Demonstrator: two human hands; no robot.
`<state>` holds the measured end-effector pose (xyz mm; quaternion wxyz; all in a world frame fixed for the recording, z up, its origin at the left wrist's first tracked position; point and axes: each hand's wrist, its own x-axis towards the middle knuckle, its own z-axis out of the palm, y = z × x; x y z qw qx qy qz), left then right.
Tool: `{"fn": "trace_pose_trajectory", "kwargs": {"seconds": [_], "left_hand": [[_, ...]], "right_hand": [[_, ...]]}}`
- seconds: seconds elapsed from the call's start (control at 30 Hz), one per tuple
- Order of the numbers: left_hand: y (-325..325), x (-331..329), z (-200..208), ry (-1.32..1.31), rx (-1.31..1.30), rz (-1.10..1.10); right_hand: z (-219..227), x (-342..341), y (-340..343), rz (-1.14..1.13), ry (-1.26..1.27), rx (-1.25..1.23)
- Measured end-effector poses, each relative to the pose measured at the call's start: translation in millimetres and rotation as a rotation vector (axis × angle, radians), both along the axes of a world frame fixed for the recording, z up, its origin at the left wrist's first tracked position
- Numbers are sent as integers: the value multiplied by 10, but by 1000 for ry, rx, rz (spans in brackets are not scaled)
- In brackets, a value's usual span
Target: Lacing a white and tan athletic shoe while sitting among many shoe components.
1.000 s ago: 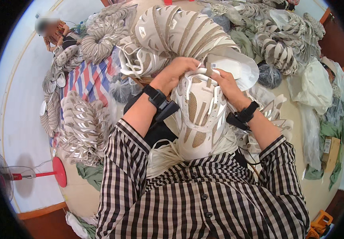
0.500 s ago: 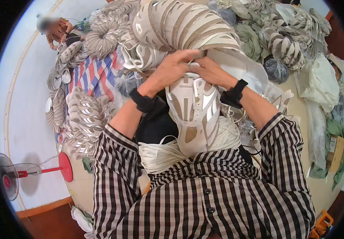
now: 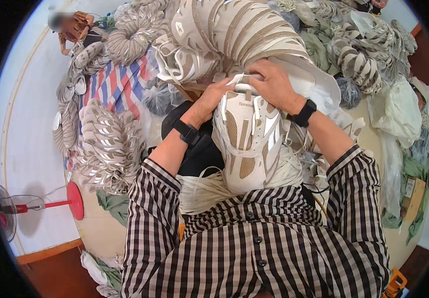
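Observation:
A white and tan sneaker upper (image 3: 247,136) lies on my lap, its toe toward my body and its collar away from me. My left hand (image 3: 215,98) is closed at the upper's far left edge, and a white lace or strip (image 3: 235,78) shows at its fingertips. My right hand (image 3: 275,85) grips the far right edge by the tongue, thumb toward the opening, its fingers partly hidden. Beneath the upper lies a thick bundle of cream laces (image 3: 207,191).
A long curved stack of nested uppers (image 3: 249,35) rises just beyond my hands. More uppers (image 3: 107,144) are piled at left, near a striped sheet (image 3: 117,87) and a red fan (image 3: 75,201). Plastic bags (image 3: 398,104) lie at right. Another person (image 3: 78,30) sits far left.
My hands have moved apart from being close together above the collar. The left one has come down to the left edge, and the upper's tongue now shows more.

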<state>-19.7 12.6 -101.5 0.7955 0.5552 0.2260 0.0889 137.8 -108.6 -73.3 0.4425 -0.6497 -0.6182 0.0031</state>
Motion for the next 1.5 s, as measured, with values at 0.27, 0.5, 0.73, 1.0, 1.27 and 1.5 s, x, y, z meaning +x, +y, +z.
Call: {"fn": "trace_pose_trajectory", "kwargs": {"seconds": [0.27, 0.5, 0.73, 1.0, 1.27, 1.5], "left_hand": [[-46, 9, 166, 152, 144, -11], [-49, 72, 163, 162, 189, 13], [-24, 89, 196, 157, 250, -10], [134, 137, -34, 272, 442, -7], [39, -75, -83, 66, 83, 68], [-276, -18, -12, 51, 11, 222]], "right_hand": [[509, 207, -78, 253, -299, -102], [357, 255, 255, 421, -535, -420], [454, 358, 379, 466, -136, -522], [581, 116, 306, 560, 249, -543], [499, 49, -202, 345, 145, -473], [247, 576, 111, 149, 227, -374]]}}
